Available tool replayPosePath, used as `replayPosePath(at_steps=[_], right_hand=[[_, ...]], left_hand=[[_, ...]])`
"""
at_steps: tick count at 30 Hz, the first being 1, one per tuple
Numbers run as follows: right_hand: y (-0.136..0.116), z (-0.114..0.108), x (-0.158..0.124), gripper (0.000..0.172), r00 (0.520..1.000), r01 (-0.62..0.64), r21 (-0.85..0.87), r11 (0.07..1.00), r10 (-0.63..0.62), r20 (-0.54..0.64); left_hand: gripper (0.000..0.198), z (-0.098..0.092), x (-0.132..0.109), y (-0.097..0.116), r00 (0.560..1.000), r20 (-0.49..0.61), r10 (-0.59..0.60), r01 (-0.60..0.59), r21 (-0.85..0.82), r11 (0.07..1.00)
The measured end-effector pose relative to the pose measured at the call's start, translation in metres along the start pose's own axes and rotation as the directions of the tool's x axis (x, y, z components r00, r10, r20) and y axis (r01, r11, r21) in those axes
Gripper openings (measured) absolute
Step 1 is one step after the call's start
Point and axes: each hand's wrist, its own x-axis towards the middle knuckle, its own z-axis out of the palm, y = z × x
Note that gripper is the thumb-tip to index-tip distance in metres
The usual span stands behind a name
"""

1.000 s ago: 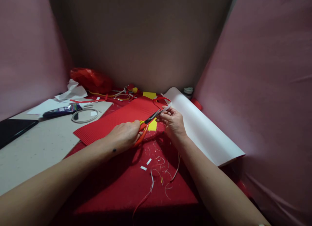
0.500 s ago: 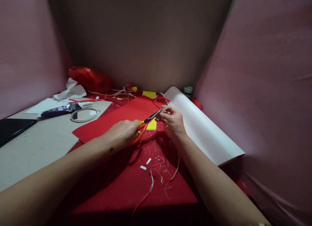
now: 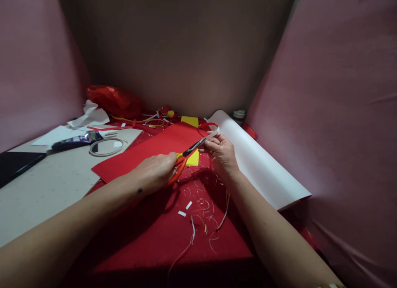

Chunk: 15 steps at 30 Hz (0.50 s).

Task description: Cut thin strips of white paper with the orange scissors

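Note:
My left hand (image 3: 156, 169) is closed round the orange and yellow handles of a pair of scissors (image 3: 180, 169). The dark blades point up to the right, their tips at the fingers of my right hand (image 3: 222, 154). That hand pinches a narrow paper strip (image 3: 214, 133), white on one face and red on the other, which curls over at the top. Whether the blades have gone through the strip cannot be made out. Under and behind the scissors lies a red corrugated sheet (image 3: 155, 149), with yellow paper (image 3: 192, 158) beside it.
A rolled white sheet (image 3: 260, 164) lies on the right. On the left, a pale board (image 3: 62, 188) carries a dark tube (image 3: 77, 140), a ring-shaped coil (image 3: 106, 147) and a black flat object (image 3: 20, 166). Thread scraps and white snippets (image 3: 182, 214) litter the red cloth (image 3: 149, 242).
The strip's curl at my right fingers has shifted slightly right and bends more roundly. My right hand has moved a little; the scissors stay nearly in place.

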Motion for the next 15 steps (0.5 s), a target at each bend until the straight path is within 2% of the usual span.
replayPosePath(at_steps=[4,8,15], right_hand=[[0.0003,0.0044,-0.0042,0.034,0.999,-0.001,-0.001,1.000,0.001,0.037],[0.0018,0.0054,-0.0057,0.032,0.999,0.022,-0.006,1.000,-0.022,0.049],[0.0029,0.0060,-0.0060,0.032,0.999,0.010,0.022,1.000,-0.011,0.032]], left_hand=[[0.028,0.0071,0.0009,-0.0034,0.998,-0.056,0.025,-0.026,-0.009,1.000],[0.025,0.0104,0.0008,-0.0053,0.997,-0.059,0.043,-0.043,0.009,0.999],[0.038,0.0100,0.0021,-0.0016,0.998,-0.059,0.003,0.001,0.066,0.998]])
